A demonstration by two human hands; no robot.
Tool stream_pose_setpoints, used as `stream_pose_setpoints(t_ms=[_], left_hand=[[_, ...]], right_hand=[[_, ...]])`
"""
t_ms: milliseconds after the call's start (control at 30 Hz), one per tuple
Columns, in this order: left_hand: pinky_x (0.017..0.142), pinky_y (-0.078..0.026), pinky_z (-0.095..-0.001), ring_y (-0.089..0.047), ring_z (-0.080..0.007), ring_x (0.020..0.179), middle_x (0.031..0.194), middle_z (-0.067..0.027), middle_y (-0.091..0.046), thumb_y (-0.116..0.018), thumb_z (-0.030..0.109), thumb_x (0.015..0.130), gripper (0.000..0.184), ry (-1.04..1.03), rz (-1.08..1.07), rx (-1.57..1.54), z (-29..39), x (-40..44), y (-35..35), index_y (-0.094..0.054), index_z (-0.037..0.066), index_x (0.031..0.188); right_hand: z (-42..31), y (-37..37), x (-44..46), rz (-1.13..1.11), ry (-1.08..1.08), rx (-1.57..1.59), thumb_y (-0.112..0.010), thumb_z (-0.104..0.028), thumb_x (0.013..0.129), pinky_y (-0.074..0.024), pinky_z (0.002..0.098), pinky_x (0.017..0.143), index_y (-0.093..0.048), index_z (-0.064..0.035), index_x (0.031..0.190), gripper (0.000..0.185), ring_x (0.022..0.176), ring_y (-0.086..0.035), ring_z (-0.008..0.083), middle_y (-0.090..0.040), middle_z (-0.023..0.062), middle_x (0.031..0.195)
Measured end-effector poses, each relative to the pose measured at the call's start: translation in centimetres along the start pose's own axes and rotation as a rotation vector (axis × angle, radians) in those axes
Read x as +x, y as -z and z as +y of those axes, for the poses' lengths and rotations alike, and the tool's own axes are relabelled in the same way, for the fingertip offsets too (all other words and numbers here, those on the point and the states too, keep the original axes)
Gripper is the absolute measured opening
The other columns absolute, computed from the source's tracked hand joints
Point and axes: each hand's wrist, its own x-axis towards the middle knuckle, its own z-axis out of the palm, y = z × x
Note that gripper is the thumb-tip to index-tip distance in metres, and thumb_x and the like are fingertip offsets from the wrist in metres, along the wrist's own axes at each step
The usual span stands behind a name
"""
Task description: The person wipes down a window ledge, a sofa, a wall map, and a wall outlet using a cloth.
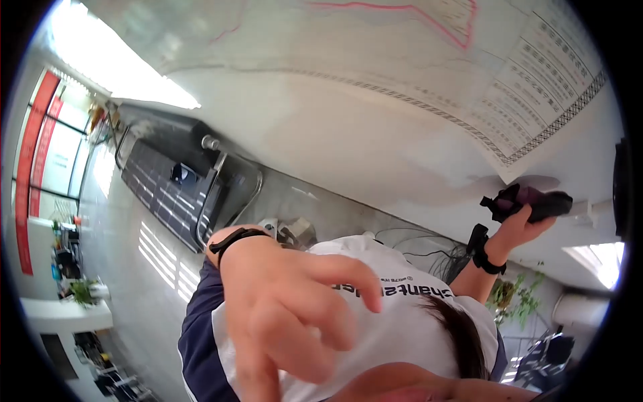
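My left hand [288, 315] is raised close to the camera in front of my chest, slightly blurred. Its index finger is bent and apart from the other curled fingers, and I see nothing held in it. On the right, my right hand [526, 228] reaches out to the white wall and is closed around a dark purple and black object [532, 203], whose kind I cannot make out. That object is near the lower corner of a wall map [415, 87]. Black bands circle both wrists. Behind the left hand is my white shirt [395, 281] with dark lettering and navy sleeves.
A dark bench [164, 187] with metal arms stands along the wall, a small dark item [184, 173] on it. Cables [435, 258] and boxes [295, 231] lie at the wall's foot. Plants [516, 291] and a dark chair [549, 352] are at the right, windows at the left.
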Motion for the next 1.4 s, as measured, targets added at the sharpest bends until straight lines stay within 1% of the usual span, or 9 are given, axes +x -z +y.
stream_pose_setpoints(t_ms=[267, 433, 667, 800, 867, 1000, 1200, 1333, 1400], left_hand=[[0.077, -0.052, -0.0509, -0.052, -0.0166, 0.092, 0.105, -0.0020, -0.040, -0.069, 0.042, 0.090, 0.045, 0.021, 0.261, 0.027, 9.0, -4.8, -3.2, -0.036, 0.013, 0.101], [0.081, -0.052, -0.0522, -0.052, -0.0174, 0.088, 0.104, -0.0024, -0.040, -0.077, 0.035, 0.084, 0.047, 0.045, 0.424, 0.240, 17.8, -6.6, -5.2, -0.038, 0.013, 0.098], [0.076, -0.046, -0.0485, -0.042, -0.0200, 0.089, 0.108, -0.0012, -0.035, -0.075, -0.002, 0.074, 0.066, -0.091, 0.739, 0.829, 22.3, 4.4, -14.1, -0.063, 0.045, 0.120], [0.088, -0.042, -0.0370, -0.051, -0.0206, 0.087, 0.098, -0.0037, -0.053, -0.074, 0.010, 0.078, 0.050, 0.542, 0.397, 1.362, 30.8, 7.5, -17.0, -0.060, 0.017, 0.126], [0.084, -0.043, -0.0371, -0.056, -0.0242, 0.089, 0.101, -0.0064, -0.057, -0.070, 0.013, 0.081, 0.053, 0.985, 0.285, 1.470, 32.0, 6.8, -19.5, -0.056, 0.016, 0.132], [0.083, -0.049, -0.0422, -0.062, -0.0334, 0.093, 0.106, -0.0136, -0.063, -0.066, 0.023, 0.087, 0.051, 2.069, 0.349, 1.106, 30.7, -1.5, -25.7, -0.054, 0.015, 0.136], [0.093, -0.049, -0.0439, -0.061, -0.0379, 0.106, 0.118, -0.0197, -0.064, -0.060, 0.022, 0.090, 0.047, 1.937, 0.939, 1.177, 28.9, -15.6, -37.5, -0.054, 0.009, 0.135], [0.100, -0.045, -0.0443, -0.058, -0.0382, 0.116, 0.125, -0.0216, -0.062, -0.051, 0.025, 0.092, 0.045, 2.604, 1.328, 0.356, 28.5, -19.6, -45.0, -0.056, 0.008, 0.133], [0.100, -0.046, -0.0441, -0.058, -0.0383, 0.116, 0.122, -0.0220, -0.064, -0.050, 0.025, 0.091, 0.044, 2.469, 1.584, 0.468, 27.0, -24.7, -52.5, -0.059, 0.006, 0.129]], right_hand=[[-5.8, -0.8, -4.0, -0.302, 0.065, 0.252, -0.043, 0.008, 0.082, -0.0535, 0.0383, 0.080, -0.030, 0.0057, 0.140, 0.060, 0.078, -0.058, 0.0214, -0.051, 0.0184, 0.122], [-10.5, -4.3, -10.2, -0.505, 0.104, 0.335, -0.049, 0.002, 0.080, -0.0404, 0.0387, 0.102, -0.035, 0.0092, 0.140, 0.062, 0.114, -0.052, 0.0277, -0.049, 0.0186, 0.129], [-18.4, -3.4, -6.3, -0.908, 0.199, 0.455, -0.050, 0.001, 0.079, -0.0368, 0.0399, 0.105, -0.042, 0.0069, 0.132, 0.054, 0.114, -0.053, 0.0291, -0.051, 0.0180, 0.122], [-25.4, 0.2, -5.9, -1.491, 0.212, 0.457, -0.051, 0.002, 0.077, -0.0370, 0.0410, 0.105, -0.040, 0.0101, 0.133, 0.057, 0.116, -0.050, 0.0391, -0.047, 0.0243, 0.124], [-30.5, 1.1, -5.6, -1.829, 0.373, 0.474, -0.055, 0.003, 0.072, -0.0405, 0.0433, 0.102, -0.047, 0.0079, 0.129, 0.057, 0.116, -0.048, 0.0476, -0.046, 0.0273, 0.124], [-33.4, 0.5, -9.4, -2.041, 0.797, 0.670, -0.062, 0.002, 0.071, -0.0454, 0.0464, 0.093, -0.058, 0.0033, 0.118, 0.047, 0.108, -0.054, 0.0428, -0.051, 0.0214, 0.123], [-34.0, -1.5, -15.6, -2.349, 0.993, 0.859, -0.067, 0.001, 0.069, -0.0466, 0.0452, 0.092, -0.060, -0.0048, 0.123, 0.055, 0.106, -0.055, 0.0432, -0.053, 0.0225, 0.124], [-36.1, -1.2, -17.9, -2.414, 1.052, 0.974, -0.066, 0.000, 0.071, -0.0460, 0.0445, 0.093, -0.060, -0.0067, 0.124, 0.054, 0.109, -0.054, 0.0406, -0.053, 0.0203, 0.122], [-36.6, -1.1, -18.9, -2.436, 1.056, 1.033, -0.065, 0.002, 0.072, -0.0456, 0.0445, 0.093, -0.060, -0.0070, 0.124, 0.053, 0.108, -0.055, 0.0392, -0.053, 0.0190, 0.121]])
